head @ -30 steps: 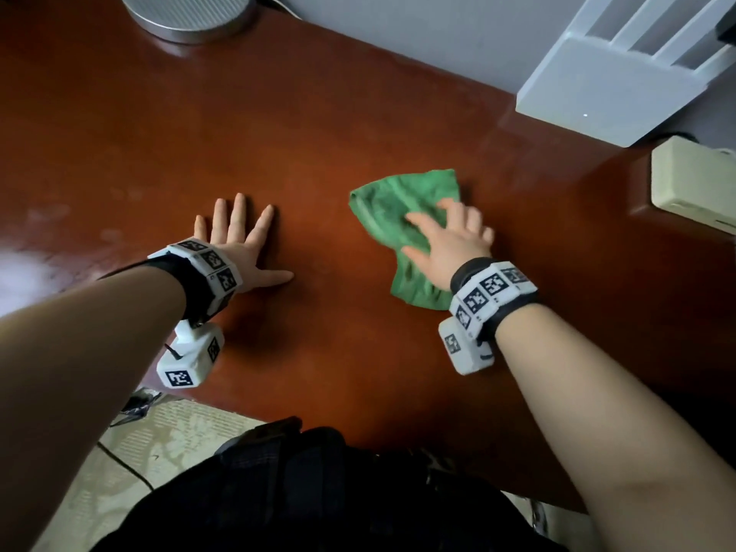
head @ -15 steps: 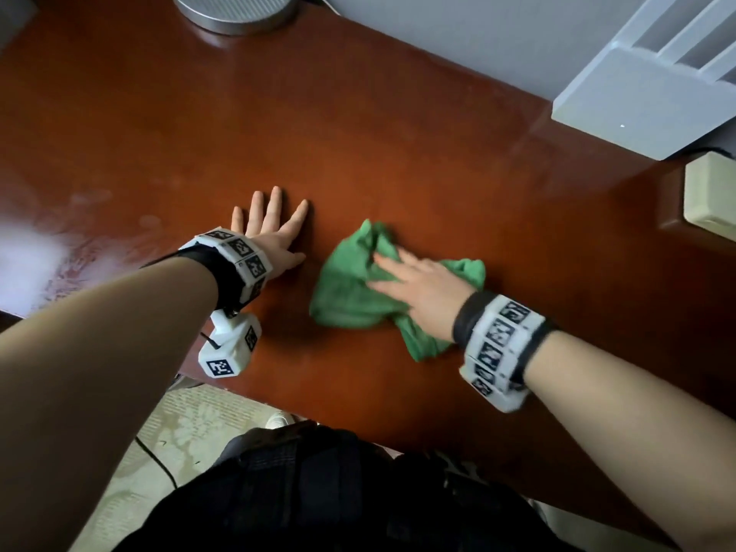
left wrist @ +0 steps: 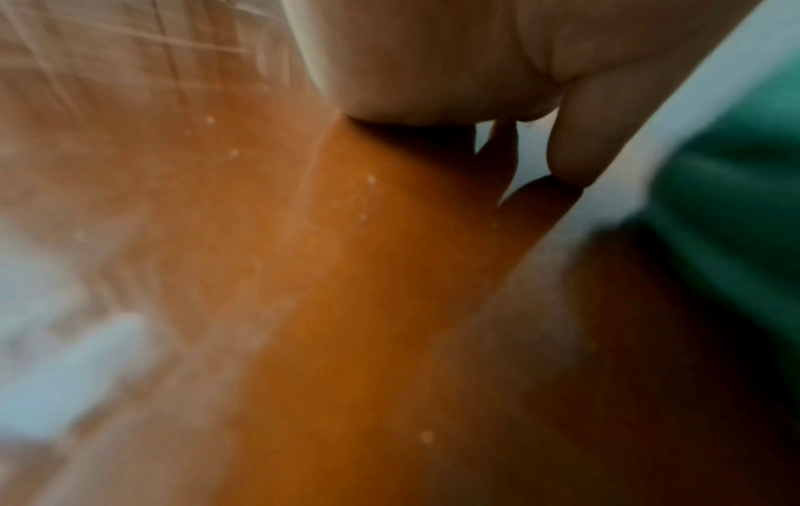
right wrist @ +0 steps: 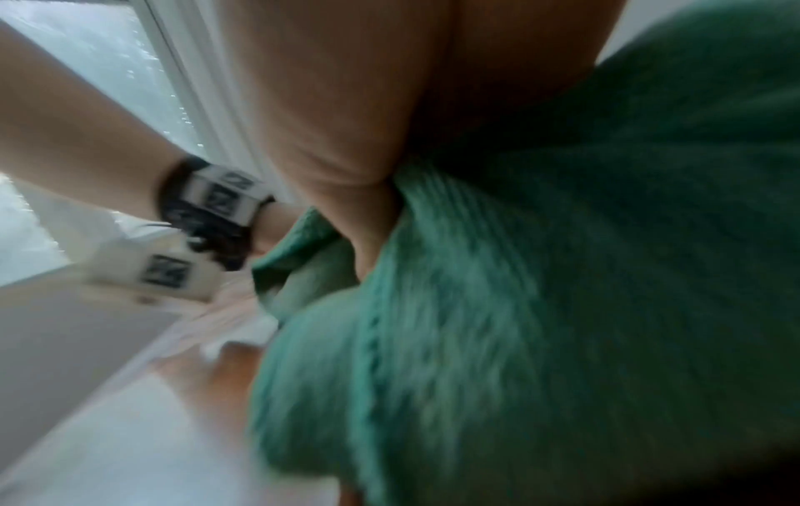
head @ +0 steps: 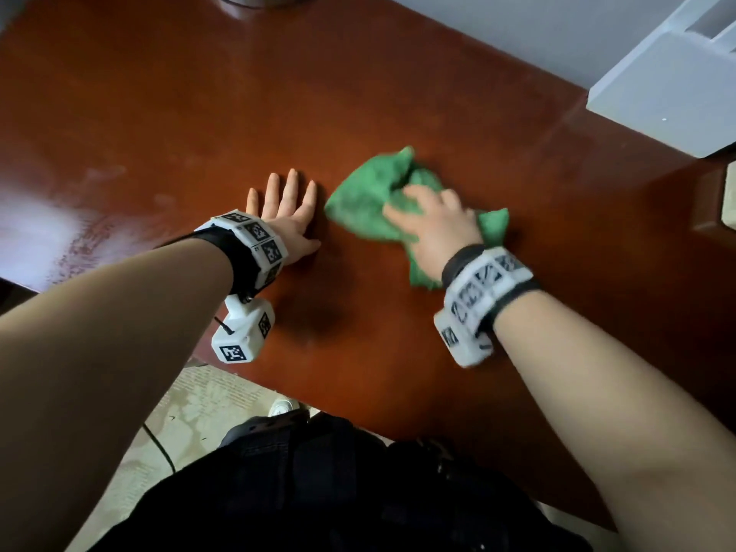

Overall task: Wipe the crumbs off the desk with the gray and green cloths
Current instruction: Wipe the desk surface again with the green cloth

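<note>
Two hands are seen on a reddish-brown desk (head: 398, 93). A white device (head: 657, 89) is set at the far right corner. A crumpled green cloth (head: 366, 201) is pressed to the desk under the right hand (head: 438, 229); its grip is blurred, cannot tell. Just beside it, the left hand (head: 284, 217) is laid flat, fingers straight. Pale crumbs (left wrist: 370, 179) are scattered nearby.

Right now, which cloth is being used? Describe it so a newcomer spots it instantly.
On the reddish-brown desk, look just right of the flat left hand. There the right hand presses on a crumpled green cloth, the only green thing on the desk.
</note>
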`<state>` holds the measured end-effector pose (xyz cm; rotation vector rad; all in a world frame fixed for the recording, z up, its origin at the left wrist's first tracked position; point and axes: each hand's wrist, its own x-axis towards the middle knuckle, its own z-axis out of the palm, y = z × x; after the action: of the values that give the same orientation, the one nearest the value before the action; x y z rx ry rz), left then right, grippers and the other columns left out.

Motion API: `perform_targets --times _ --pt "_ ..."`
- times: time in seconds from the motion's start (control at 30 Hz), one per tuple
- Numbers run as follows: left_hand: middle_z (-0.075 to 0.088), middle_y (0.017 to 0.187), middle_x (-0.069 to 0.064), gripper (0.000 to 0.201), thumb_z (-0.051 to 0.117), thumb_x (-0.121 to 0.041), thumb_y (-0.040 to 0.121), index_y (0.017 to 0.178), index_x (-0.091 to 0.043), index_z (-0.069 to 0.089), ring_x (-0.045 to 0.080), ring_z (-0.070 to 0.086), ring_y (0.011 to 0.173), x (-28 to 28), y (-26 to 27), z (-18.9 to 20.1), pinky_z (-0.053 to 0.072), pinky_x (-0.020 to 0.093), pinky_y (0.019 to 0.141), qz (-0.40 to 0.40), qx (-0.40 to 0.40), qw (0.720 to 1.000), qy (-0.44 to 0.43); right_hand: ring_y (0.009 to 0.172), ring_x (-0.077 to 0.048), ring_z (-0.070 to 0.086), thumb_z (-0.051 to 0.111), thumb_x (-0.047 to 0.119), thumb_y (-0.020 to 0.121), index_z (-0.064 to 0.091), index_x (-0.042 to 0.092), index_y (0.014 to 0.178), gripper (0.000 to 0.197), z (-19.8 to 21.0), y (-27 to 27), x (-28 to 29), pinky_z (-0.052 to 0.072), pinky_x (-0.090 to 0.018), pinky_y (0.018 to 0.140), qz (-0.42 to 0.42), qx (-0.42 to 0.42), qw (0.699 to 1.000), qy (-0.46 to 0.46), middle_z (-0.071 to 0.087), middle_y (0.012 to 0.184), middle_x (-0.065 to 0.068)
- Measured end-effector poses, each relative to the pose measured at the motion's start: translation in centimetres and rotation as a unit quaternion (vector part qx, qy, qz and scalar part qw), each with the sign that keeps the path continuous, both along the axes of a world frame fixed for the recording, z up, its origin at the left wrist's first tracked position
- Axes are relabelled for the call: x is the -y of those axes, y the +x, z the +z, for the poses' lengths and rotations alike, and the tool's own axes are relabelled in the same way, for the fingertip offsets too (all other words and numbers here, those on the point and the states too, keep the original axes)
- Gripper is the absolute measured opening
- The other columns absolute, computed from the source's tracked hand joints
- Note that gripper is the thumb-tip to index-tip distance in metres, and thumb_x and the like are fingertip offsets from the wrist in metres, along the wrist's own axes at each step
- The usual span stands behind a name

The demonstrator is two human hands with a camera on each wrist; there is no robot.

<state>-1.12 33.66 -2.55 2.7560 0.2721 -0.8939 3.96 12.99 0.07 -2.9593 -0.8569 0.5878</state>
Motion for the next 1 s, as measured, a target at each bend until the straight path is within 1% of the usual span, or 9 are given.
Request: perform_targets --times 0.1,0.17,0.23,0.33,0.43,0.6,0.73,0.87,1.0 --pt "-0.027 0.153 0.000 0.080 0.048 -0.035 0.094 0.148 -0.029 -0.010 0.022 -0.025 0.141 -0.1 0.1 0.1 -0.011 0.046 0.116 -0.004 0.000 1.000 -0.004 0.134 -0.024 0.020 0.042 0.010 0.090 0.034 0.048 0.138 0.062 1.0 -4.3 1.3 0.030 -0.042 0.103 0.161 -0.074 0.984 -0.033 0.016 0.151 0.010" --pt "-0.028 0.153 -0.001 0.081 0.049 -0.035 0.093 0.148 -0.030 -0.011 0.023 -0.026 0.141 -0.3 0.2 -0.1 -0.010 0.048 0.116 -0.006 -0.009 1.000 -0.006 0.132 -0.021 0.022 0.041 0.007 0.089 0.033 0.050 0.137 0.065 1.5 -4.1 2.4 0.032 -0.039 0.102 0.185 -0.091 0.977 -0.054 0.013 0.150 0.010" --pt "-0.029 0.152 -0.002 0.082 0.049 -0.036 0.093 0.147 -0.033 -0.012 0.024 -0.026 0.141 -0.5 0.2 -0.4 -0.006 0.052 0.116 -0.002 -0.012 1.000 -0.009 0.129 -0.025 0.025 0.042 0.007 0.088 0.034 0.054 0.135 0.067 0.8 -1.3 3.2 0.032 -0.039 0.103 0.096 -0.069 0.992 -0.052 0.012 0.151 0.008" --pt "-0.031 0.151 -0.005 0.081 0.047 -0.039 0.092 0.146 -0.036 -0.014 0.025 -0.027 0.140 -0.7 0.2 -0.8 -0.003 0.054 0.115 0.005 -0.021 1.000 -0.014 0.129 -0.036 0.029 0.046 0.024 0.091 0.032 0.058 0.132 0.055 -0.3 3.3 2.3 0.030 -0.043 0.106 -0.136 -0.038 0.990 0.001 0.011 0.154 0.004" --pt "-0.032 0.151 -0.006 0.080 0.046 -0.039 0.093 0.145 -0.036 -0.015 0.024 -0.028 0.140 -0.8 0.3 -0.8 -0.003 0.054 0.115 0.008 -0.030 0.999 -0.015 0.131 -0.034 0.025 0.042 0.028 0.097 0.034 0.050 0.136 0.046 0.1 5.6 -0.4 0.028 -0.044 0.108 -0.220 -0.051 0.974 0.015 0.006 0.154 0.004" --pt "-0.029 0.153 -0.002 0.080 0.048 -0.035 0.094 0.148 -0.030 -0.010 0.023 -0.027 0.141 -0.3 0.1 -0.2 -0.008 0.049 0.116 -0.002 -0.011 1.000 -0.006 0.132 -0.032 0.024 0.044 0.020 0.095 0.038 0.045 0.135 0.048 0.1 2.3 -3.1 0.030 -0.047 0.105 -0.067 -0.023 0.997 0.022 0.012 0.154 0.008" --pt "-0.027 0.153 0.001 0.081 0.049 -0.030 0.093 0.149 -0.027 -0.009 0.023 -0.025 0.141 -0.1 0.1 0.3 -0.013 0.043 0.116 -0.009 -0.009 1.000 0.002 0.133 -0.025 0.022 0.046 0.012 0.088 0.035 0.052 0.136 0.063 -0.4 -2.0 0.5 0.028 -0.042 0.106 0.028 -0.038 0.999 0.026 0.009 0.155 0.014" --pt "-0.028 0.153 0.000 0.079 0.047 -0.034 0.095 0.148 -0.027 -0.011 0.022 -0.026 0.141 0.0 0.0 0.5 -0.013 0.043 0.115 -0.011 -0.012 1.000 -0.001 0.131 -0.030 0.024 0.046 0.018 0.092 0.034 0.051 0.137 0.057 -0.1 1.0 7.2 0.033 -0.042 0.104 -0.153 0.003 0.988 -0.026 0.008 0.156 0.009" --pt "-0.030 0.152 0.000 0.078 0.045 -0.034 0.095 0.148 -0.028 -0.013 0.021 -0.027 0.140 0.1 0.2 0.6 -0.013 0.043 0.116 -0.011 -0.024 1.000 0.003 0.130 -0.033 0.026 0.042 0.023 0.096 0.032 0.047 0.140 0.051 0.3 5.0 11.3 0.030 -0.047 0.108 -0.389 -0.026 0.920 -0.041 0.007 0.156 0.005"
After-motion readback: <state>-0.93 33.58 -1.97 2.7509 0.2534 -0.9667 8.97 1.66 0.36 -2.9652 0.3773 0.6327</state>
